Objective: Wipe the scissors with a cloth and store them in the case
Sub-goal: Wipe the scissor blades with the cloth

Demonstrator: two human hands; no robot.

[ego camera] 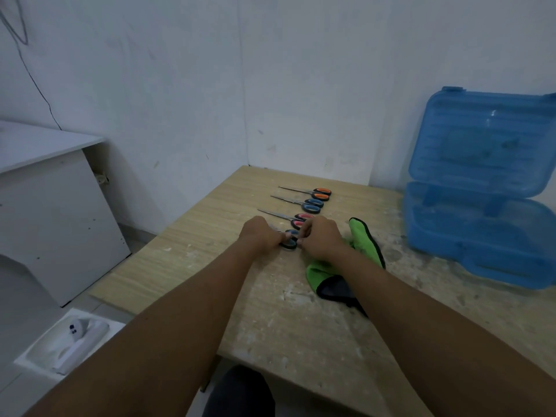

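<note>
Several scissors lie in a row on the wooden table (270,326): an orange-handled pair (320,194) farthest, then a blue-handled pair (311,205), then a red-handled pair (301,221). The nearest pair, blue-handled scissors (290,239), sits between my hands. My left hand (261,236) covers its blades and grips it. My right hand (320,237) pinches its handles. A green cloth with dark edging (361,245) lies on the table under my right wrist. The blue plastic case (481,230) stands open at the right, lid up against the wall.
A white cabinet (54,206) stands left of the table. On the floor at lower left is a white tray holding a white device (75,341). The walls meet in a corner right behind the table. The tabletop is dusty.
</note>
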